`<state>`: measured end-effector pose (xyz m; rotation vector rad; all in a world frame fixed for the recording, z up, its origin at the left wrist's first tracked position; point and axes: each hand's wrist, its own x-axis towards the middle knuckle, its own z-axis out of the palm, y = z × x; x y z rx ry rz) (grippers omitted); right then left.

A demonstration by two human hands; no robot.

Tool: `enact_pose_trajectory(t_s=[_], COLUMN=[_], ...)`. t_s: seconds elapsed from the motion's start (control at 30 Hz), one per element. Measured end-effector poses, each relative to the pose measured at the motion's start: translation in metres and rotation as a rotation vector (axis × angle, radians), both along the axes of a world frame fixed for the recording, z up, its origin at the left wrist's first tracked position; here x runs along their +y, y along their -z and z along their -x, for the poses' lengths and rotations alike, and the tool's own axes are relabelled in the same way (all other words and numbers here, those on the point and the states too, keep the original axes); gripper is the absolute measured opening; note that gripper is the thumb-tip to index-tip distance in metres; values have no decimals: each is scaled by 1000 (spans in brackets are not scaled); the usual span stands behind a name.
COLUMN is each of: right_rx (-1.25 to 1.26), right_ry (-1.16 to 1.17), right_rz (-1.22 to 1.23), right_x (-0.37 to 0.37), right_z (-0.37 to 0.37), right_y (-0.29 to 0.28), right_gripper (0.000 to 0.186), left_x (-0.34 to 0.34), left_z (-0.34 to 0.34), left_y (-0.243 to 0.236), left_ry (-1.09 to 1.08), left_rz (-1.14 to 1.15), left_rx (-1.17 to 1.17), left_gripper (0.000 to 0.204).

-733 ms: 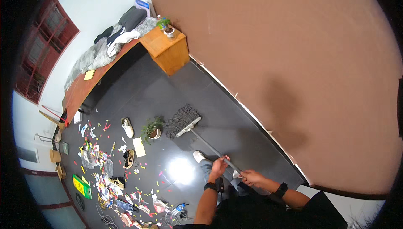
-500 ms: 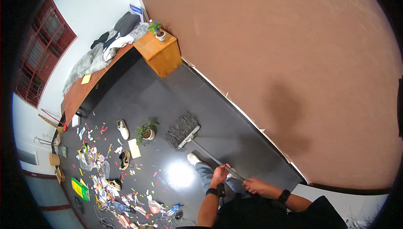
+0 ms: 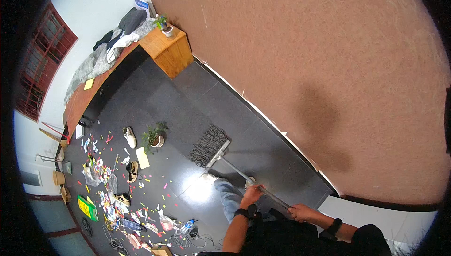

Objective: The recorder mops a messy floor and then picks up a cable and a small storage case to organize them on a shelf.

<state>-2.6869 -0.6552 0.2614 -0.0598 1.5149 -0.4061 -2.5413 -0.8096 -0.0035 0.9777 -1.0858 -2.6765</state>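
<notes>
Head view: the person's right hand [image 3: 303, 213] is clamped around a grey string mop [image 3: 210, 146], near the upper end of its slim tubular handle [image 3: 234, 166]. The left hand [image 3: 252, 194], lower down, is also wrapped around the handle, well apart from the right one. A black band [image 3: 241, 212] circles the left wrist. Beyond the left hand, a leg in blue-grey denim [image 3: 227, 198] stretches forward. The handle slants down to the left, and the mop's shaggy dark strands, held in a pale flat bar [image 3: 218, 154], lie spread on the dark grey tiled floor [image 3: 188, 101].

To the person's left, a clear plastic bottle with blue parts [image 3: 189, 225] lies near tangled grey cables [image 3: 188, 241]. Farther left are loose heaps of colourful scraps [image 3: 112, 206], with a black-and-tan shoe [image 3: 123, 199] among them, and a green and yellow bag [image 3: 88, 208] past them. Near the mop's strands stands a leafy green plant in a white pot [image 3: 158, 141]; a pale yellow sheet of paper [image 3: 142, 158] lies just beside it, with a cream shoe [image 3: 129, 137] beyond.

Farthest off, a box-shaped orange-brown wooden cabinet [image 3: 174, 58] stands by the brown wall [image 3: 282, 44], bearing a small plant in a white pot [image 3: 167, 31]. Next to it, a fluffy grey blanket [image 3: 86, 72] covers part of a long reddish-brown wooden platform [image 3: 81, 100].
</notes>
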Motion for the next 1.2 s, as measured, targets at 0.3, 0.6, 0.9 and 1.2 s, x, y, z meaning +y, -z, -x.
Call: enact_pose_trajectory(t_s=[0.3,0.6,0.9,1.2], right_rx=[-36,-66,-102,-423], right_ry=[-68,-50,14,175], right_rz=[11,190,167,-59], right_x=[24,-2,2,3], right_z=[20,19,-4,-1], right_y=[-24,-37,-16,-38], right_gripper=[24,26,28,32], left_x=[-5,-57,-36,19], left_z=[14,10,-8,-38], left_y=[-52,-68,-34,-37], left_ry=[-204,-286,-249,-235], left_rz=[-540,-414,-438,-449], left_rx=[-158,-99,-117,-196], left_gripper=[13,8,13,16])
